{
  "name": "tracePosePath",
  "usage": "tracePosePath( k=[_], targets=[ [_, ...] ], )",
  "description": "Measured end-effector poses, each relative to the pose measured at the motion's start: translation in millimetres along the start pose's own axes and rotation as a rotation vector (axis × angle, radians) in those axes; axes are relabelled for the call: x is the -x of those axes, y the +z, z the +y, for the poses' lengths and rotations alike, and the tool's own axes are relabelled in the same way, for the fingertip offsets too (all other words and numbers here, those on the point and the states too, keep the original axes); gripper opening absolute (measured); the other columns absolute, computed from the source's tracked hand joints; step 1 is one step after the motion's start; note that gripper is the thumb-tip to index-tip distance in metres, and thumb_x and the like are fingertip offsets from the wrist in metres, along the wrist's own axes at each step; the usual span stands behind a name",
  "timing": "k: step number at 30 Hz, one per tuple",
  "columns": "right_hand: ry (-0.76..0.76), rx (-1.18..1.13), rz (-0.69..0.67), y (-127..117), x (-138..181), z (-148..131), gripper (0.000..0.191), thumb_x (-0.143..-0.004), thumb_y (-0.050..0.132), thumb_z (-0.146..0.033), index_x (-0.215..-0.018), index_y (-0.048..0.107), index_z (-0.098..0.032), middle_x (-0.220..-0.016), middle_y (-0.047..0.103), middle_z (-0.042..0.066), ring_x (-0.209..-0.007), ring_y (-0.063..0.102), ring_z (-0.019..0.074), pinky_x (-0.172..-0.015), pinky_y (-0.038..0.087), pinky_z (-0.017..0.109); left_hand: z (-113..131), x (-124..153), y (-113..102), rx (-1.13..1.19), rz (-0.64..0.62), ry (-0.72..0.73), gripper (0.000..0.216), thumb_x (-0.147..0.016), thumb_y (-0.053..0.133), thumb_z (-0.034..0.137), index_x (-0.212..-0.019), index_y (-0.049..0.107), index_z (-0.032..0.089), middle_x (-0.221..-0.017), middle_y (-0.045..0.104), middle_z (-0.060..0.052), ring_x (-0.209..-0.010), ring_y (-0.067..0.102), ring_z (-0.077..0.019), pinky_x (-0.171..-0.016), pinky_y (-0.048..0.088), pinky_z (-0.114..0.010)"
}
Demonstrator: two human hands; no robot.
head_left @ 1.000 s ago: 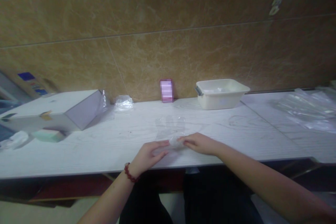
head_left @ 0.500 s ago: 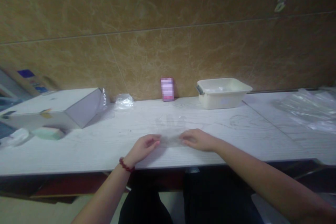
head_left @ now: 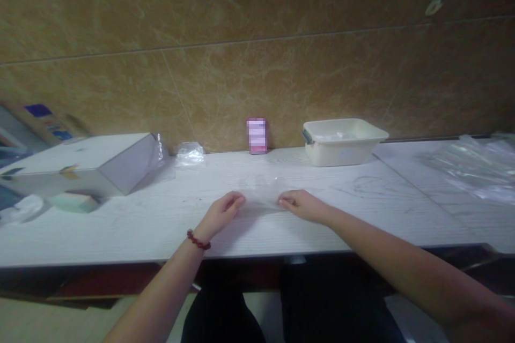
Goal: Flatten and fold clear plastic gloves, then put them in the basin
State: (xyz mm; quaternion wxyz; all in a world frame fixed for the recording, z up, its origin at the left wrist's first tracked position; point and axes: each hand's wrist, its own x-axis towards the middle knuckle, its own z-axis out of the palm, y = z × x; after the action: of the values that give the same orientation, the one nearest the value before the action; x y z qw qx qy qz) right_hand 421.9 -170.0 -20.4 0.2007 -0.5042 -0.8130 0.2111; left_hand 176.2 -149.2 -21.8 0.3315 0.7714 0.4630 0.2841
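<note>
A clear plastic bag (head_left: pixel 261 196) stretches between my two hands over the middle of the white table. Its left edge is pinched by my left hand (head_left: pixel 224 211), with a red beaded bracelet on that wrist. On the opposite side, my right hand (head_left: pixel 304 205) grips the right edge between thumb and fingers. The sheer film blends into the tabletop, so its far outline is hard to make out, and I cannot tell whether anything is inside.
A cream plastic bin (head_left: pixel 341 144) stands by the wall at right. Clear plastic bags (head_left: pixel 478 169) lie farther right. Left are a white box (head_left: pixel 92 163), a pale green block (head_left: pixel 75 202) and a crumpled clear bag (head_left: pixel 190 155). A phone-like device (head_left: pixel 257 136) leans on the wall.
Both hands have moved slightly away from me along with the plastic bag. The fingers look more tightly closed on its edges now.
</note>
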Motion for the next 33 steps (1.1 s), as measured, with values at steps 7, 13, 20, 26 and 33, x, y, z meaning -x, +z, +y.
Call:
tracePosePath(
  k=[7,13,20,26,33],
  targets=[
    [0.192,-0.205,0.029,6.2,-12.3,10.2,0.026,-0.079,0.035,-0.031,-0.074,0.055,-0.016,-0.069,0.060,0.002,-0.060,0.055,0.0100,-0.054,0.040,0.021,-0.5,-4.1,0.2,0.038,-0.038,-0.031,0.033,-0.071,0.046,0.042,-0.086,0.058,0.016,-0.084,0.061,-0.004,-0.077,0.055,-0.0169,-0.072,0.041,-0.027],
    [0.244,-0.187,0.051,8.7,-21.8,10.8,0.025,-0.079,0.036,-0.031,-0.072,0.054,-0.015,-0.067,0.060,0.002,-0.059,0.055,0.0095,-0.053,0.040,0.019,1.2,-13.4,6.6,-0.016,0.071,-0.086,0.032,-0.072,0.043,0.042,-0.073,0.058,0.014,-0.070,0.060,-0.003,-0.067,0.054,-0.0167,-0.062,0.039,-0.025],
    [0.174,0.132,0.237,5.3,-27.2,14.9,0.022,-0.071,0.047,-0.032,-0.070,0.061,-0.016,-0.072,0.058,0.004,-0.068,0.051,0.0119,-0.060,0.037,0.020,-17.0,-34.3,17.8,0.041,0.150,-0.164,0.034,-0.067,0.046,0.041,-0.082,0.058,0.012,-0.071,0.060,-0.004,-0.064,0.053,-0.0156,-0.058,0.039,-0.025],
    [0.289,0.072,0.262,4.5,-38.2,19.8,0.024,-0.070,0.048,-0.037,-0.073,0.061,-0.017,-0.077,0.060,0.004,-0.071,0.053,0.0130,-0.063,0.038,0.021,-19.8,-47.2,25.5,0.190,0.196,-0.221,0.027,-0.063,0.050,0.037,-0.071,0.055,0.012,-0.058,0.053,0.000,-0.051,0.047,-0.0101,-0.047,0.034,-0.020],
    [0.387,0.106,0.208,-3.4,-54.7,23.7,0.022,-0.067,0.049,-0.037,-0.073,0.060,-0.019,-0.073,0.061,0.002,-0.067,0.054,0.0123,-0.056,0.037,0.020,-18.1,-64.1,24.0,0.336,0.203,-0.304,0.023,-0.059,0.054,0.033,-0.068,0.054,0.013,-0.050,0.049,0.003,-0.044,0.045,-0.0081,-0.043,0.033,-0.018]
  ],
)
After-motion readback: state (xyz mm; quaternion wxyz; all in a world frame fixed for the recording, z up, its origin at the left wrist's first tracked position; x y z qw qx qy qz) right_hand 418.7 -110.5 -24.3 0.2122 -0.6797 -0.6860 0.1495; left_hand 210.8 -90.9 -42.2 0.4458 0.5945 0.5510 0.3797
